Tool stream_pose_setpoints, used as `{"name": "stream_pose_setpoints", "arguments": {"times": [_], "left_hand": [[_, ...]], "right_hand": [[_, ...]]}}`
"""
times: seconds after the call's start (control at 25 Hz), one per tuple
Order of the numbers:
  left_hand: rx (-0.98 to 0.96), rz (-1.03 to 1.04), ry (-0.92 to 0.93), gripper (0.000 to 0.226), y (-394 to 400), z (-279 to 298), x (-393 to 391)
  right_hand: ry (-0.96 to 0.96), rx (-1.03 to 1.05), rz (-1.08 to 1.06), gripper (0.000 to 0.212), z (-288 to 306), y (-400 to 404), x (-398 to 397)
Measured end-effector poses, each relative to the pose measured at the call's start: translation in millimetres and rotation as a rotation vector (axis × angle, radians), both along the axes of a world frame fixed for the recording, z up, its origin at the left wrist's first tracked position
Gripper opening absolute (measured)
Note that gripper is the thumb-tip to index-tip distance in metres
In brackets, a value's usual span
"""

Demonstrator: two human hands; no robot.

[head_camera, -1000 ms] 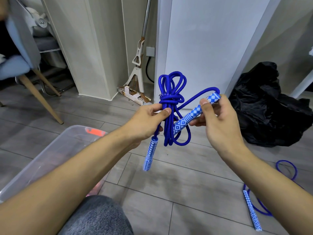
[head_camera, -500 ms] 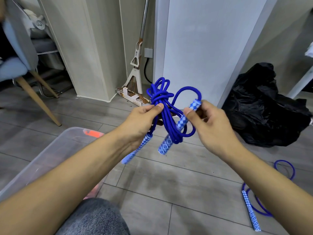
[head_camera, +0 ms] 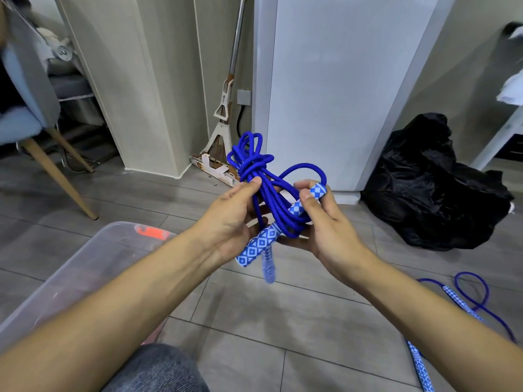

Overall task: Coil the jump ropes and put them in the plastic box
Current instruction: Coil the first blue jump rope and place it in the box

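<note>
Both hands meet in front of the person, above the grey wood-look tile floor [head_camera: 283, 315], with a bundled blue braided jump rope [head_camera: 256, 171] held between them. The left hand [head_camera: 232, 219] grips the coiled strands just below the knot of loops, thumb pressed against the cord near the top of the bundle. The right hand [head_camera: 325, 222] curls around 1 blue-and-white diamond-patterned handle [head_camera: 304, 203], thumb on its upper face, and a single loop of cord arcs from the bundle over to that handle's far end. The second patterned handle [head_camera: 256, 247] pokes out low between the 2 palms, tilted down toward the left; something blurred and pale blue hangs just beneath it, and I cannot tell what it is. The clear plastic storage box [head_camera: 85, 267] sits on the floor at lower left, partly hidden by the left forearm, with an orange-red patch showing through its far wall — the held rope is above the floor beside it, not inside. A second blue jump rope with patterned handles [head_camera: 464, 306] lies loose on the tiles at lower right. Behind stand a crumpled black plastic bag [head_camera: 430, 188], a white panel [head_camera: 334, 89], a mop with a metal pole [head_camera: 226, 103] and a blue-cushioned chair with wooden legs [head_camera: 25, 114].
</note>
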State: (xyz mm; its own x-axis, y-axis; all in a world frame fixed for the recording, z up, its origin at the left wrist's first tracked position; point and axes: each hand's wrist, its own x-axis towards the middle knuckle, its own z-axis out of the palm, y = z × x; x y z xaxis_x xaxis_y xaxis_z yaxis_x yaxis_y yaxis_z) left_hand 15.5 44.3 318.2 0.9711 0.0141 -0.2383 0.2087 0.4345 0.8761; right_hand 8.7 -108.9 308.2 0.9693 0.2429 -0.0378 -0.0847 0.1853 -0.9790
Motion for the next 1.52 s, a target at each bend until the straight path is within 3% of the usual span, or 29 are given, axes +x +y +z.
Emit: {"name": "stream_pose_setpoints", "arguments": {"times": [0.08,0.2,0.44,0.6,0.76,0.92,1.04,1.2,1.44,1.52], "left_hand": [[0.035,-0.012,0.006,0.019,0.2,-2.0,1.5],[-0.01,-0.033,0.023,0.008,1.0,-4.3,0.7],[-0.086,0.054,0.079,0.015,8.2,-6.6,4.0],[-0.13,0.212,0.056,0.011,24.8,-14.2,14.3],[-0.125,0.292,0.08,0.01,34.0,-24.8,22.5],[-0.124,0.229,0.153,0.008,30.5,-26.9,21.2],[-0.097,0.105,0.176,0.005,18.6,-23.0,13.2],[-0.131,0.016,0.107,0.018,8.0,-11.4,3.8],[0.121,0.035,0.087,0.022,-16.6,-6.2,-6.8],[0.259,0.032,0.123,0.028,-12.3,-8.4,-7.2]], "right_hand": [[0.023,0.021,-0.003,0.026,-1.0,1.1,1.0],[0.036,0.024,0.02,0.023,0.1,-2.0,3.5],[0.3,-0.109,0.019,0.036,6.0,-16.1,3.1],[0.133,-0.558,0.244,0.031,12.4,-22.4,-6.3],[-0.06,-0.839,0.379,0.02,22.0,-24.9,-11.4],[-0.178,-1.027,0.394,0.039,16.7,-6.0,-25.2],[-0.262,-1.025,0.351,0.031,6.1,0.4,-23.6],[-0.327,-0.972,0.129,0.006,-5.4,7.3,-17.8],[-0.327,-0.673,-0.028,0.011,-11.4,17.3,-8.0],[-0.36,-0.687,-0.017,0.021,-9.6,7.4,-1.4]]}}
